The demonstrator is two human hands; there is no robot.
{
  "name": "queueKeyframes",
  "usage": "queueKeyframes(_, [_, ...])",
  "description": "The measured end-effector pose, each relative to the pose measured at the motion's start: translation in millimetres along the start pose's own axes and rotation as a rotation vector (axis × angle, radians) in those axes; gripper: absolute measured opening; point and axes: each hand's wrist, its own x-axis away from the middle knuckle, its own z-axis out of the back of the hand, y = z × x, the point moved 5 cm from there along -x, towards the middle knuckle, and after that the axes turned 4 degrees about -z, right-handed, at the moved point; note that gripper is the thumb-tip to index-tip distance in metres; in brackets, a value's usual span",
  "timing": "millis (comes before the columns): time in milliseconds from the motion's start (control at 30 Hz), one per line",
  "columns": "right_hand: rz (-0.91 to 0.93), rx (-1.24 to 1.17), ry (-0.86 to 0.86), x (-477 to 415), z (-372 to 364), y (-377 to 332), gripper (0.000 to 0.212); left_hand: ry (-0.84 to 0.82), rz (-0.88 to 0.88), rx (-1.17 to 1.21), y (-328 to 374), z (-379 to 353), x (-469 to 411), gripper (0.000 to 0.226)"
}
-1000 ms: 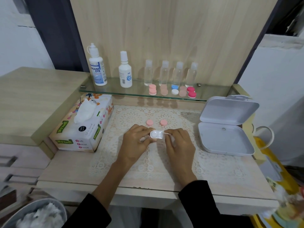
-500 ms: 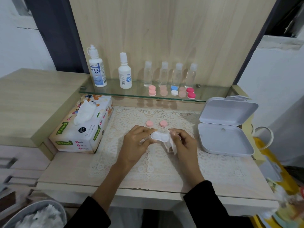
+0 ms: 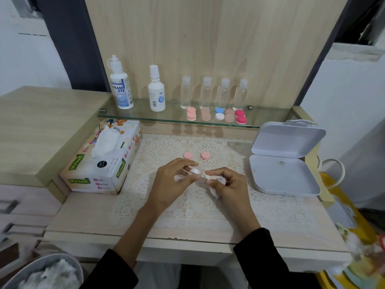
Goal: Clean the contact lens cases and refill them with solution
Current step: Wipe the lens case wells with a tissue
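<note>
The left hand pinches a small white plastic contact lens case between thumb and curled fingers. It holds the case just above the cream lace mat that covers the pale wooden tabletop. The right hand is curled round a crumpled white tissue, and its fingertips press the tissue against the end of the case nearest them. The two hands almost touch.

Just beyond the left hand's fingertips, two round pink caps lie flat on the mat, side by side but apart. Well to the left of the left hand sits a printed cardboard tissue box with a sheet sticking up out of it. To the right of the right hand, a white hinged plastic box stands open.

Farther beyond both hands, a glass shelf carries two white solution bottles and four small clear bottles in a row. In front of the clear bottles are several closed lens cases in pink, blue-and-white and red. Down by the left elbow, a grey bin holds crumpled tissue.
</note>
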Motion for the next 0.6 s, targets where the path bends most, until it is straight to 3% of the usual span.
queueKeyframes(100, [0.018,0.025,-0.006,0.1,-0.5,1.4,0.025,-0.029,0.149,0.096,-6.5,-1.7,0.4,0.028])
queueKeyframes(400, [0.019,-0.109,0.012,2.4,1.1,-2.8,0.036,-0.019,0.180,0.202,-14.1,0.3,0.9,0.042])
queueKeyframes(533, [0.114,-0.060,0.093,-2.3,7.2,-4.4,0.013,-0.015,0.155,0.172,-17.3,0.5,0.8,0.039])
queueKeyframes(600, [0.161,0.022,0.166,-5.7,12.1,-3.1,0.015,-0.040,0.141,0.093,-19.7,-1.0,1.3,0.035])
